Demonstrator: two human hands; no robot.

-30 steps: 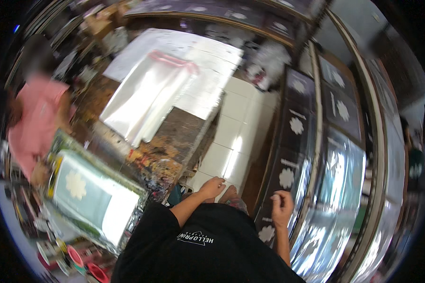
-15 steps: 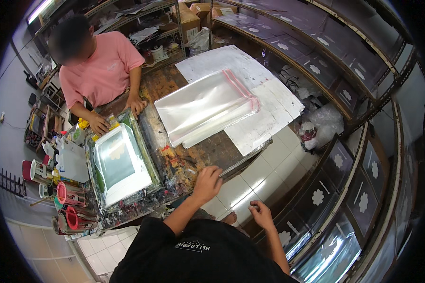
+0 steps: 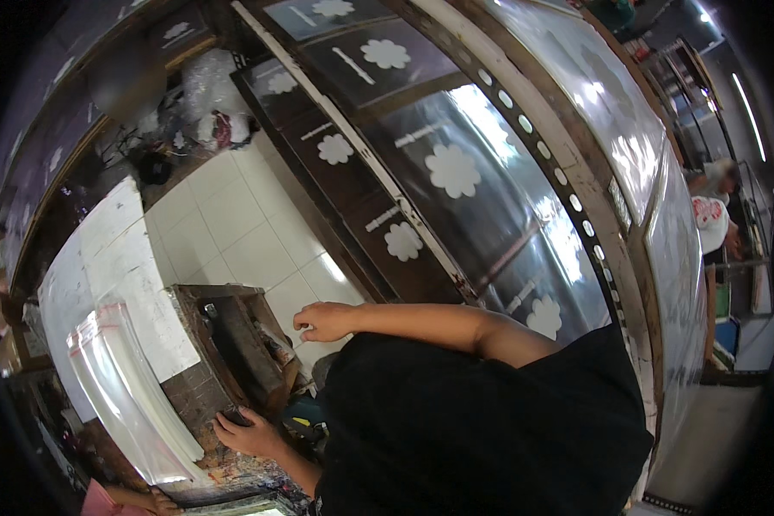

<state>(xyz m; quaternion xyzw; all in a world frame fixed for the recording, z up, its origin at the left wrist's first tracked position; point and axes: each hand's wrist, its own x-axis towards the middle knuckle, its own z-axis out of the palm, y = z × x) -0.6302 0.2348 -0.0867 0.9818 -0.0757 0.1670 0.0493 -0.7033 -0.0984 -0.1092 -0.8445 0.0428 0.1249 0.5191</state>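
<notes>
Tabletop (image 3: 232, 340) edge — dark, paint-stained wood — lies under the left hand (image 3: 248, 433), whose fingers (image 3: 232, 419) curl loosely on it, gripping nothing. Right hand (image 3: 325, 321) hovers just beyond the corner, fingers half-curled and empty — clear plastic sheets (image 3: 120, 387) lie left of both.

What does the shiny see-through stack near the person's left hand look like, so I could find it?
Start at the paint-stained wooden work table at the lower left. A white paper sheet covers its far end, and on that lies the stack of clear plastic sheets, just beside the left hand that rests on the table edge. It is the only glossy, transparent thing there, with a reddish strip along its far end.
</notes>
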